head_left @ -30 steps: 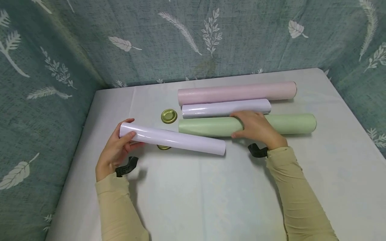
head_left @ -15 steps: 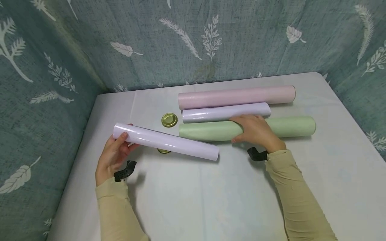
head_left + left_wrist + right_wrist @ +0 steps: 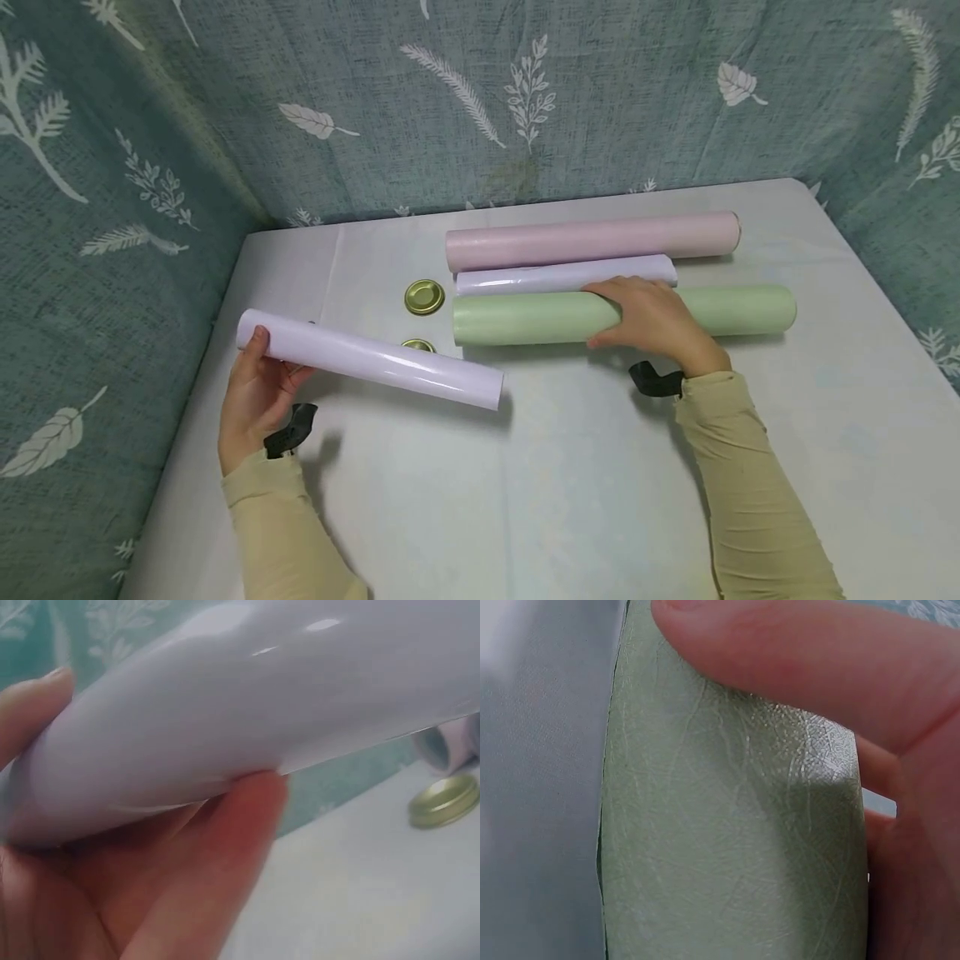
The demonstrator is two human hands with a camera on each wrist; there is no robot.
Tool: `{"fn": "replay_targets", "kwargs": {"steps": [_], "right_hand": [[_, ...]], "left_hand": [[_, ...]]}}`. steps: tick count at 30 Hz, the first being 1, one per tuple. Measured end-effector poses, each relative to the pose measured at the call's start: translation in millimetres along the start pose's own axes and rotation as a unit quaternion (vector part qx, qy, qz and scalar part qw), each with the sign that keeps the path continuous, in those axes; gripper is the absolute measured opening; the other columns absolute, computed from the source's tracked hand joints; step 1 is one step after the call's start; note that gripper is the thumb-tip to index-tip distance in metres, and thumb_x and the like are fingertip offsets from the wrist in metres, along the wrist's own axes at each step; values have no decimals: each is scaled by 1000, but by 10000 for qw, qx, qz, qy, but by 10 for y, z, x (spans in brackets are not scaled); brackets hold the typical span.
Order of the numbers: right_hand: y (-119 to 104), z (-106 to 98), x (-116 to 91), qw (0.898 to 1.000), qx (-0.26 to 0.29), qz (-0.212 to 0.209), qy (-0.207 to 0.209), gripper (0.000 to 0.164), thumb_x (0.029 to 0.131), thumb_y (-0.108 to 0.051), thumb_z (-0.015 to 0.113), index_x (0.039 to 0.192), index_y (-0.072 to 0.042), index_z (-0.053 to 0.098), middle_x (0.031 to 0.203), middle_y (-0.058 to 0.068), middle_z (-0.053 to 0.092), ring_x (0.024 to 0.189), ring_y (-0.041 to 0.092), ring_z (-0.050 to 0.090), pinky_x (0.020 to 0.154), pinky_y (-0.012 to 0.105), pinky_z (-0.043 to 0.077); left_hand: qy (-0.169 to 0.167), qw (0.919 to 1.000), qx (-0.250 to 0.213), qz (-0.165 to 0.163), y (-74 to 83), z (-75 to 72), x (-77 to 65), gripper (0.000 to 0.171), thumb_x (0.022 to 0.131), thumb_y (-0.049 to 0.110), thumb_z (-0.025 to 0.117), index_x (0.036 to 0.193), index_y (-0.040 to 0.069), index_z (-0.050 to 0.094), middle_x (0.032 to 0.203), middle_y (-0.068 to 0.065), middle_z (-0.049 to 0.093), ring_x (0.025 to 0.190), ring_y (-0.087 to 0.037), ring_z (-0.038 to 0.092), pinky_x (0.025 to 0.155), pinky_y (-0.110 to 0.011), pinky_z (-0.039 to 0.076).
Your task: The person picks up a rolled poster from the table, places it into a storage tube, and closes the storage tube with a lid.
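My left hand (image 3: 258, 392) grips a glossy pale-lilac roll of sheet material (image 3: 375, 362) by its left end, thumb on the near side. The roll slants down to the right, and its shadow lies on the table below. In the left wrist view, fingers (image 3: 240, 825) support the lilac roll (image 3: 247, 705) from beneath. My right hand (image 3: 656, 321) spans the middle of a longer light-green roll (image 3: 532, 319), thumb at the front and fingers over the top. The green roll's creased surface (image 3: 705, 825) fills much of the right wrist view.
Behind the green roll lie a second lilac roll (image 3: 525, 279), partly covered, and a long pink roll (image 3: 592, 240). Two gold jar lids (image 3: 424, 297) sit left of them, the nearer one partly hidden by the held roll. Leaf-patterned cloth (image 3: 450, 125) surrounds the white table (image 3: 570, 500).
My left hand has carried its lilac roll leftward, uncovering the green roll's left end and more of the nearer lid. The green roll has shifted slightly right and now overlaps more of the roll behind.
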State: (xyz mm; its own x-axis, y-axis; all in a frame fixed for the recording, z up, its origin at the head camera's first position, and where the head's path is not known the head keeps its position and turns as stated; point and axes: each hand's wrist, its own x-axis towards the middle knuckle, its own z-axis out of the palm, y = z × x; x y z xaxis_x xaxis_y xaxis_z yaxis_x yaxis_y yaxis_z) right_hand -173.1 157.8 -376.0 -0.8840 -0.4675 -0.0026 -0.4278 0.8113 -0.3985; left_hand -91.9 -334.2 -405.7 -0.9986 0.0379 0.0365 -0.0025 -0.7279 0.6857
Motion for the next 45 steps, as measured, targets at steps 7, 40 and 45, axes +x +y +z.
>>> {"fn": "replay_targets", "kwargs": {"steps": [7, 40, 45], "right_hand": [[26, -41, -46, 10000, 46, -45, 0, 75, 61, -47, 77, 126, -25, 50, 122, 1, 52, 113, 21, 45, 91, 45, 26], [9, -137, -81, 9987, 199, -358, -290, 75, 60, -46, 78, 126, -25, 51, 123, -3, 52, 116, 19, 44, 94, 46, 26], [16, -127, -79, 9988, 223, -313, -293, 75, 60, -48, 77, 126, -25, 50, 124, -3, 51, 116, 19, 43, 94, 46, 27]], "left_hand": [[915, 9911, -881, 386, 88, -143, -51, 30, 92, 16, 47, 120, 11, 37, 105, -12, 48, 91, -29, 57, 69, -46, 50], [2154, 9616, -1437, 915, 99, -207, -78, 47, 88, 15, 57, 127, 21, 34, 117, -11, 44, 101, -30, 53, 82, -48, 44], [2007, 9697, -1170, 756, 89, -205, -71, 45, 89, 16, 56, 127, 19, 33, 113, -11, 44, 97, -29, 55, 78, -45, 47]]}}
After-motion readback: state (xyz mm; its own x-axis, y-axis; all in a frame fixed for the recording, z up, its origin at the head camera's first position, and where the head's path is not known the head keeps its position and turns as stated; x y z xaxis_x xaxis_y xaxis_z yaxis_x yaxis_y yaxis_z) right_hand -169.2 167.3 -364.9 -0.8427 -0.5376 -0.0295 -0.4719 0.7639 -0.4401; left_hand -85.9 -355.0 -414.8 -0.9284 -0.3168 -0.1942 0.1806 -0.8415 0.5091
